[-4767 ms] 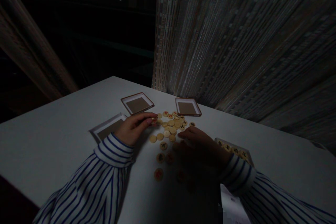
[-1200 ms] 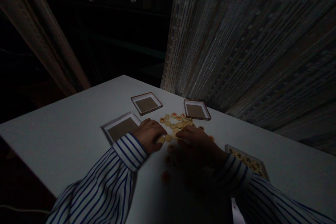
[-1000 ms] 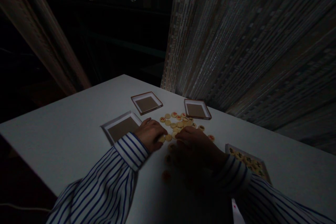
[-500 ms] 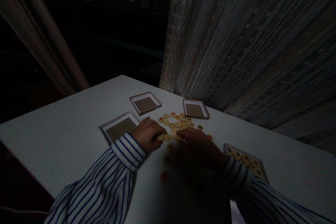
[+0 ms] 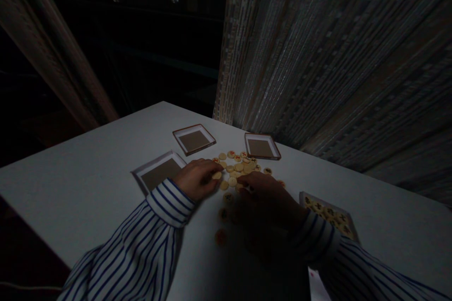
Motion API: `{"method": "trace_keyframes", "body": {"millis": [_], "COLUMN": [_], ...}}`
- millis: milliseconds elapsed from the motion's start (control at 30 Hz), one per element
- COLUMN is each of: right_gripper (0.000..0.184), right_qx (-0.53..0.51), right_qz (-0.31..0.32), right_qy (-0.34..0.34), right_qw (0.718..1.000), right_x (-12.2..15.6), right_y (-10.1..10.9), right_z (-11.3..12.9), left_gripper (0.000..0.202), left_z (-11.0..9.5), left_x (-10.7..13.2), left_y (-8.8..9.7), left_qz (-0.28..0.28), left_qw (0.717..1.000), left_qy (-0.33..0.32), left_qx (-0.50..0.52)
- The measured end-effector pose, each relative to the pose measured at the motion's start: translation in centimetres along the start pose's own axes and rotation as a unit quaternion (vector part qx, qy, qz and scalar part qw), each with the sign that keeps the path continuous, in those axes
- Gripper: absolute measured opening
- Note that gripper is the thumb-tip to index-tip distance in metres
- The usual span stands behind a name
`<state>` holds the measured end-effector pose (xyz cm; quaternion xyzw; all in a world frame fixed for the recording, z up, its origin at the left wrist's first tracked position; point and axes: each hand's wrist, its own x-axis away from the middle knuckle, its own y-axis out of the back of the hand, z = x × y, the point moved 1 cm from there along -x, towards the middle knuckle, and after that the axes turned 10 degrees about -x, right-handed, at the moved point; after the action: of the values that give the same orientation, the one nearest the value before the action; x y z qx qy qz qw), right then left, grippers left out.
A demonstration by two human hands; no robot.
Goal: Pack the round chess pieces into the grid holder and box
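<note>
Several round cream game discs [image 5: 237, 168] with red or black marks lie in a loose heap on the white table [image 5: 88, 183]. My left hand [image 5: 196, 179] rests at the heap's left edge, fingers curled, pinching one disc [image 5: 216, 175] at its fingertips. My right hand [image 5: 265, 195], in shadow, lies over the heap's near right side with fingers bent down on the discs; what it holds, if anything, is hidden. More discs [image 5: 222, 214] lie in shadow nearer to me.
Three shallow square trays stand round the heap: one at the left [image 5: 141, 175], one behind [image 5: 208, 135], one at the back right [image 5: 263, 155]. A fourth tray [image 5: 348, 222] by my right wrist holds several black-marked discs. A tall ribbed wall rises behind.
My left hand has lifted its fingertips from the table with one disc pinched. My right hand has barely shifted. The camera view has drifted slightly.
</note>
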<state>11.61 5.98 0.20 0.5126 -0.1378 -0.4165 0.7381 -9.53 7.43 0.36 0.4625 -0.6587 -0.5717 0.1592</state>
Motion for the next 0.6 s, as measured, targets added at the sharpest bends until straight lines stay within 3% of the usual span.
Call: {"method": "trace_keyframes", "body": {"millis": [300,600], "right_gripper": [0.022,0.021], "right_qx": [0.000,0.007], "right_qz": [-0.017,-0.019], "right_qy": [0.013,0.017], "right_qw": [1.000,1.000], "right_x": [0.03,0.07], "right_y": [0.04,0.02], "right_z": [0.16,0.15], "left_gripper": [0.029,0.037], "left_z": [-0.33,-0.18], "left_x": [0.07,-0.21], "left_y": [-0.06,-0.31], "left_qz": [-0.052,-0.060], "left_qw": [0.986,0.932], "left_qy": [0.066,0.141], "left_qx": [0.145,0.327]}}
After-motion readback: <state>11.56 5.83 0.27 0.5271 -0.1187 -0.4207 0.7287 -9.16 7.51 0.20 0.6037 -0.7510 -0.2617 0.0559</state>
